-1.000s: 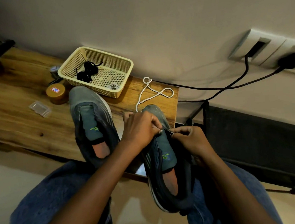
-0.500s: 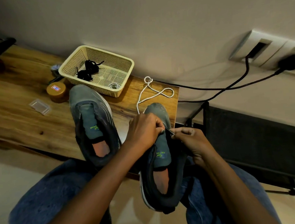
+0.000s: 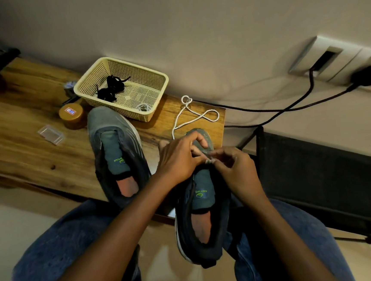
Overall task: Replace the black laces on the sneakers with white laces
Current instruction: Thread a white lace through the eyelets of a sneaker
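Working over the near sneaker [image 3: 203,208], my left hand [image 3: 179,161] and right hand [image 3: 236,169] pinch something tiny at its eyelets, unclear what. Beyond, the second sneaker [image 3: 116,153] sits laceless, a white lace [image 3: 194,116] waits unthreaded, black laces [image 3: 110,89] lie discarded in the basket [image 3: 152,76].

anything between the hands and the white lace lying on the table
Nothing visible does. The white lace lies on bare wooden table just beyond the sneaker both hands work on, left hand and right hand; the basket sits beside it.
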Motion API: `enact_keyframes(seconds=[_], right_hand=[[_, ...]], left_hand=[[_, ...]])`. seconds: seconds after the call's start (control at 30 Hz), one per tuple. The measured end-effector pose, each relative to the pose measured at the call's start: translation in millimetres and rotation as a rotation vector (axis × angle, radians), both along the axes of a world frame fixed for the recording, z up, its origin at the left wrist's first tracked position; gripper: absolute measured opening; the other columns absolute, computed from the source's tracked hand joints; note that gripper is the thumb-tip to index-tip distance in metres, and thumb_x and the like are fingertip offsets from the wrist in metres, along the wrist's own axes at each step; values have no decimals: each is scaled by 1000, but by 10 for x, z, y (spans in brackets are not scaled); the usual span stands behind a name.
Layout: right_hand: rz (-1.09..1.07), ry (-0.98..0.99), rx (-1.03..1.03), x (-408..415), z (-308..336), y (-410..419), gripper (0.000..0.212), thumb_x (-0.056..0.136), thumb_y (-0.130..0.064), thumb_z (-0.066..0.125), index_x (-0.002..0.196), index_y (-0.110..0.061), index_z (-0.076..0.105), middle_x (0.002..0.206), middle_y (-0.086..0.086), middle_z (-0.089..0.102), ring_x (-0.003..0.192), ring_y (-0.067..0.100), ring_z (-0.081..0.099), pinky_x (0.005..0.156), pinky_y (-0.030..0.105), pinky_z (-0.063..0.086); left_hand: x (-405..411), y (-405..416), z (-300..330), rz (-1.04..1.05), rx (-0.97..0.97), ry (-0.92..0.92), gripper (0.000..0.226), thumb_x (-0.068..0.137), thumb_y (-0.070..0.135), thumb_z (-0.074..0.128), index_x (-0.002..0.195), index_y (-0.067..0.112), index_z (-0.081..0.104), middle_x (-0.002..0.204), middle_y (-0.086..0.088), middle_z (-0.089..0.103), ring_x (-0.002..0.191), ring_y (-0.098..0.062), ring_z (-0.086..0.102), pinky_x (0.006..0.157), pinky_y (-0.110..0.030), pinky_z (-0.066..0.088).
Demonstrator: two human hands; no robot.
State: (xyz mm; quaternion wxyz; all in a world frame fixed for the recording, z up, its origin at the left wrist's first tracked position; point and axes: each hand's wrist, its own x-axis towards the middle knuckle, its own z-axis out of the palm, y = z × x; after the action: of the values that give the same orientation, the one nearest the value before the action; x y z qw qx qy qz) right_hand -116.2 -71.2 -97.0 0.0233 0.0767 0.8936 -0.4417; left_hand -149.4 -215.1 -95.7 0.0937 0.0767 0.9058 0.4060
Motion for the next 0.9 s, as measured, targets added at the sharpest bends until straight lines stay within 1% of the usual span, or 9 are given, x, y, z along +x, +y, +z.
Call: enact_keyframes(seconds=[0.07,0.2,0.27,0.4,0.53,0.57,0.7,0.77,0.9], right_hand=[[25,16,15,-11,16,6,13,85,-8,67,86,-19,74,84,-2,70,78,13,65,75,32,53],[21,-19,-12,-13,13,18,5,86,-14,69,81,-15,70,77,0,69,75,18,65,73,40,54],[21,-24,-19,-11,7,17,7,88,-16,66,82,-12,67,77,0,67,75,18,63,72,40,52],[-61,-61,-76,-18,-3,13,11,92,-16,59,81,-17,60,80,2,65,77,19,62,72,37,51],[-95,-128,-79,-17,-14,15,2,86,-17,68,86,-16,67,79,1,67,71,11,61,63,19,48],[-86,-158,-66,-12,-22,19,9,82,-20,73,89,-15,69,79,1,68,69,9,61,63,17,48],[-73,-217,-33,6,-25,43,19,80,-15,74,98,-13,75,82,2,72,72,9,65,75,29,56],[-90,-201,-52,14,-23,46,16,82,-11,70,96,-13,76,80,5,73,71,12,68,73,32,57],[-132,-211,-128,14,-30,36,14,81,-5,68,86,-16,76,77,5,73,71,15,69,72,35,57]], left_hand=[[-18,-30,12,-4,34,-39,22,82,30,71,92,32,53,80,20,71,91,3,62,81,-30,20],[-48,-60,11,6,107,-121,17,82,29,72,85,30,55,76,21,70,92,2,63,90,-33,22],[-51,-65,18,9,109,-119,12,82,33,71,80,32,59,73,20,70,90,1,63,92,-34,23],[-18,-41,69,28,-113,38,11,83,49,66,81,38,68,79,19,69,87,2,56,69,-33,12],[7,-12,42,25,-293,152,11,82,48,65,80,37,68,76,21,63,92,-3,47,70,-31,10],[5,-14,28,38,-312,160,11,81,46,65,79,36,68,77,19,65,93,-5,48,70,-31,9],[10,-30,16,62,-311,151,10,78,40,65,77,32,69,77,14,67,90,-6,52,68,-32,9],[21,-17,10,52,-296,137,9,80,40,64,79,33,70,77,12,68,88,-7,56,69,-32,10],[23,39,-21,53,-273,115,12,82,43,67,82,33,72,84,8,71,92,-11,60,83,-32,19]])
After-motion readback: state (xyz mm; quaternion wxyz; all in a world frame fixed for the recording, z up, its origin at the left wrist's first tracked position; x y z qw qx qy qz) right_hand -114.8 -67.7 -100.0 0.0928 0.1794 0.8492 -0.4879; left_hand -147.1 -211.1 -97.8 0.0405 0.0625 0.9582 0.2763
